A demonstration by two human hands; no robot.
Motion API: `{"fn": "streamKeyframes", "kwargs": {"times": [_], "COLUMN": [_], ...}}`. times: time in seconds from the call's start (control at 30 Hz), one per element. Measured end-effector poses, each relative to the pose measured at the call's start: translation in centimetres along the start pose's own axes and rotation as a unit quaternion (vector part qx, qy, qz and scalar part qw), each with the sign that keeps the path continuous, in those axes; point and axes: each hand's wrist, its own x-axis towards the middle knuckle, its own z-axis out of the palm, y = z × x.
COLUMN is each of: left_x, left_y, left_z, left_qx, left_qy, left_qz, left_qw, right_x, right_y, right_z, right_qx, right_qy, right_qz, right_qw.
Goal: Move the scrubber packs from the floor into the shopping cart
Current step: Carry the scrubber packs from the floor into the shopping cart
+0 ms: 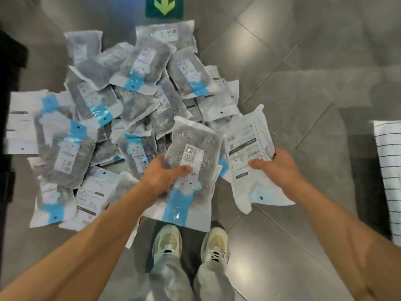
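A heap of scrubber packs [121,118] covers the grey floor [303,61] ahead of the shoes [191,244]; all places below are given from those shoes. Far left of them a dark shape [10,83] is cut off by the frame edge and cannot be made out. The heap's packs lie at many angles and overlap, so most are partly hidden and their print is too blurred to read.

Just ahead and slightly left, the left hand [165,177] grips a face-up pack [191,157], thumb curled across its front, fingers hidden beneath. Its long axis runs away from the shoes, the blue header end nearest them.

Ahead and right, the right hand [275,166] pinches a back-up pack [249,148] at its right edge, thumb on top. This pack tilts slightly left, hang hole nearest the shoes. The two packs sit just beside each other.

Far right, a striped cloth [390,170] is cut off. Farthest ahead lies a green arrow sign [164,6].
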Motion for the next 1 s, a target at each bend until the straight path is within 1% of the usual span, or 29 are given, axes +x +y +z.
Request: {"fn": "streamKeyframes", "kwargs": {"times": [0.07,0.1,0.17,0.3,0.43,0.5,0.6,0.67,0.77,0.87,0.93,1.0], "left_x": [-4.6,-7.4,-13.4,-27.2,-39.7,-45.6,-53.4,-57.1,-61.3,-64.2,-65.7,-66.7], "left_y": [2.5,4.2,8.0,17.4,26.7,30.3,34.1,35.4,36.0,35.3,34.1,32.3], "left_z": [-2.2,-3.7,-6.8,-14.2,-21.7,-24.9,-28.2,-29.9,-31.3,-31.7,-31.7,-31.7], "left_qx": [0.059,0.106,0.210,0.369,0.489,0.520,0.542,0.545,0.559,0.573,0.566,0.548], "left_qy": [0.011,0.025,0.048,0.084,0.127,0.157,0.199,0.218,0.232,0.238,0.241,0.252], "left_qz": [0.031,0.057,0.116,0.184,0.253,0.286,0.331,0.356,0.381,0.381,0.380,0.384], "left_qw": [0.998,0.992,0.970,0.907,0.825,0.789,0.746,0.727,0.699,0.686,0.691,0.699], "right_x": [-4.4,-7.1,-12.4,-23.8,-36.0,-41.5,-48.3,-52.2,-57.0,-60.4,-62.0,-63.3], "right_y": [-2.9,-4.9,-9.2,-20.0,-30.6,-34.9,-39.6,-41.9,-43.9,-44.6,-44.5,-44.0], "right_z": [-3.0,-4.6,-8.1,-16.4,-23.5,-25.8,-27.8,-28.1,-28.1,-27.6,-27.0,-26.4], "right_qx": [0.003,0.004,-0.026,-0.142,-0.212,-0.256,-0.309,-0.342,-0.361,-0.392,-0.429,-0.448], "right_qy": [0.002,0.001,-0.001,-0.003,0.009,0.019,0.042,0.062,0.082,0.116,0.145,0.156], "right_qz": [-0.006,-0.012,-0.035,-0.114,-0.212,-0.248,-0.293,-0.322,-0.353,-0.371,-0.381,-0.397], "right_qw": [1.000,1.000,0.999,0.983,0.954,0.934,0.904,0.881,0.860,0.834,0.806,0.786]}}
